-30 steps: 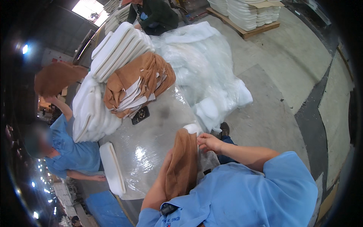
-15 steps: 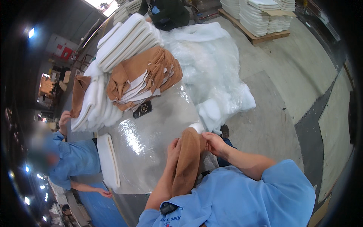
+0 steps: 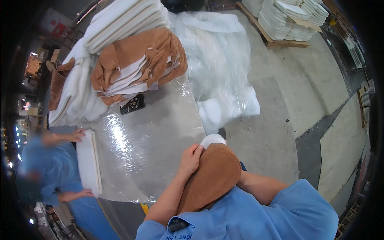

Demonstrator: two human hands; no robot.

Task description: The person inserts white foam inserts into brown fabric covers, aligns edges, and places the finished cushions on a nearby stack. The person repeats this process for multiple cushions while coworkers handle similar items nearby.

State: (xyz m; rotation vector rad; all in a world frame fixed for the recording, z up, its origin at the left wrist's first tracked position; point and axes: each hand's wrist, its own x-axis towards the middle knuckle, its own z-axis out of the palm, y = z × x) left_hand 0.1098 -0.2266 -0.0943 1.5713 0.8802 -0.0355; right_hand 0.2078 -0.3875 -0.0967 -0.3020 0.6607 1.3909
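Note:
In front of my chest is a brown fabric cover (image 3: 214,176), its broad rounded face turned up. White padding (image 3: 214,139) sticks out past its far edge. My left hand (image 3: 191,158) is closed on the left edge of the cover, thumb on top, close to the white padding. My right forearm (image 3: 262,185) passes behind the cover's right side, which hides my right hand and its fingers. Just beyond my left hand lies the plastic-wrapped tabletop (image 3: 156,140).
A pile of brown covers with white flaps (image 3: 140,60) lies beside stacked white pads (image 3: 128,24); a dark phone (image 3: 133,105) is near it. Plastic-wrapped white padding (image 3: 220,60) stands beyond. At left, a co-worker (image 3: 52,164) holds a white pad (image 3: 89,164). Far right, a loaded pallet (image 3: 276,40).
The brown cover has turned from narrow to broad face up. My right hand, seen before pinching its far edge, has gone behind it. The co-worker's hands have come onto the white pad.

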